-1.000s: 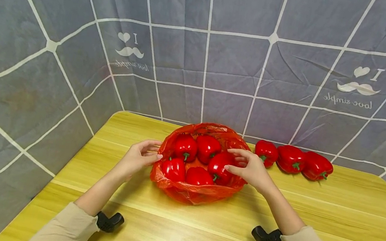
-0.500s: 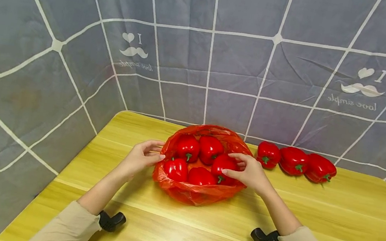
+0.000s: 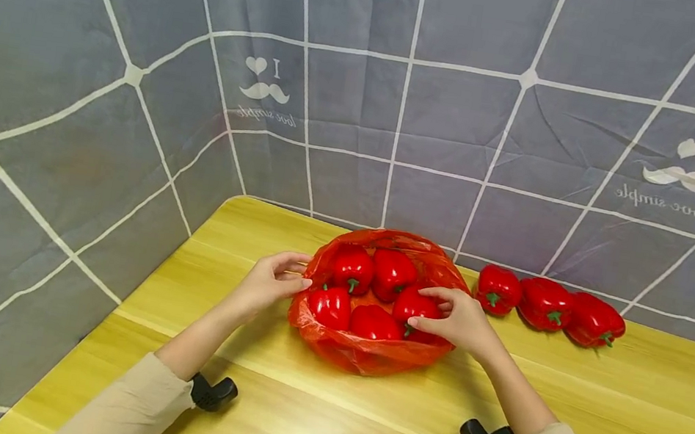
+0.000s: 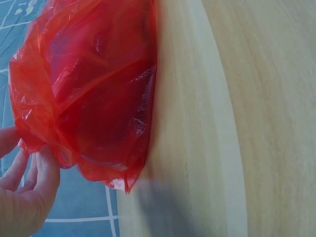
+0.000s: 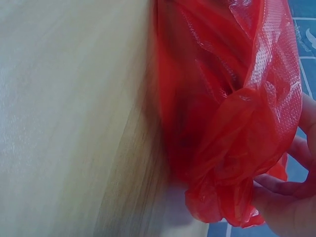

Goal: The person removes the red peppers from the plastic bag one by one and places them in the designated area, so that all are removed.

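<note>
A red plastic bag (image 3: 361,358) stands open-mouthed on the table with several red bell peppers inside, such as one (image 3: 352,266) at the back left. My left hand (image 3: 268,284) pinches the bag's left rim; the left wrist view shows the film (image 4: 98,98) between thumb and fingers of the hand (image 4: 30,195). At the right side of the mouth, my right hand (image 3: 464,322) holds a bell pepper (image 3: 407,305) between thumb and fingers, low inside the bag. In the right wrist view, the bag (image 5: 222,123) partly hides the right hand (image 5: 291,197) and the pepper is out of sight.
Three more red bell peppers, left (image 3: 499,290), middle (image 3: 545,303) and right (image 3: 596,320), lie in a row to the right of the bag. A grey curtain (image 3: 455,113) with white lines hangs behind the wooden table (image 3: 318,428).
The head view has swung slightly left, so everything appears farther right. My right hand and its pepper have sunk a little lower into the bag. The left hand keeps its place on the rim.
</note>
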A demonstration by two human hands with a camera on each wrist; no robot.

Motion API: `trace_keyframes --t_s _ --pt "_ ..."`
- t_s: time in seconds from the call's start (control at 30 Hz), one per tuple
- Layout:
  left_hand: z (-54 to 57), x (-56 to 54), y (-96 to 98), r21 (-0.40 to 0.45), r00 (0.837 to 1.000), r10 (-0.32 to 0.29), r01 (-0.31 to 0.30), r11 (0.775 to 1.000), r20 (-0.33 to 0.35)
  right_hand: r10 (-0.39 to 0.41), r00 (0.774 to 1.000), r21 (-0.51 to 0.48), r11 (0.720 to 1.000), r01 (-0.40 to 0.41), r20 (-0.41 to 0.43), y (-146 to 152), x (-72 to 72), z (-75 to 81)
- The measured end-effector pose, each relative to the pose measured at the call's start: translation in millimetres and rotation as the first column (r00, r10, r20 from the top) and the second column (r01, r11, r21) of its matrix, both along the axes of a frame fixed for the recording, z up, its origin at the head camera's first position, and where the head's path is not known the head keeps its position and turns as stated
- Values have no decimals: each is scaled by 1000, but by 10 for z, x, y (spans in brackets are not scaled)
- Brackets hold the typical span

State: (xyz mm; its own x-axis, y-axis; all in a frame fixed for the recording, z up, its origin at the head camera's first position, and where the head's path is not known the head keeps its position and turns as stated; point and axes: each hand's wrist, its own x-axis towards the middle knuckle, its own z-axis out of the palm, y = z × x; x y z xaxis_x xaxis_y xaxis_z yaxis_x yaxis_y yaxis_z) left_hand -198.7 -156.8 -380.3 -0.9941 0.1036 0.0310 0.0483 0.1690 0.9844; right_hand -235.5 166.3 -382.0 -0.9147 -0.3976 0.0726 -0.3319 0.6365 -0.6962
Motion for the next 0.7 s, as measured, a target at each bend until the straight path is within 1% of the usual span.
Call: trace_keyframes --t_s 0.1,0.23,0.53,0.7 --pt "-1 11 -18 -6 1000 3 -3 1000 1 24 1000 9 1000 -24 -9 -25 -17 2" --pt "-2 3 -1 0 1000 -13 13 1000 -1 18 1000 14 1000 -18 -17 -10 -15 1" --pt "9 -2 5 18 1000 -16 16 1000 7 1 1000 -35 999 -1 20 11 8 20" --pt "17 -3 2 17 1000 -10 9 1000 15 -2 1000 -67 998 3 21 19 15 52"
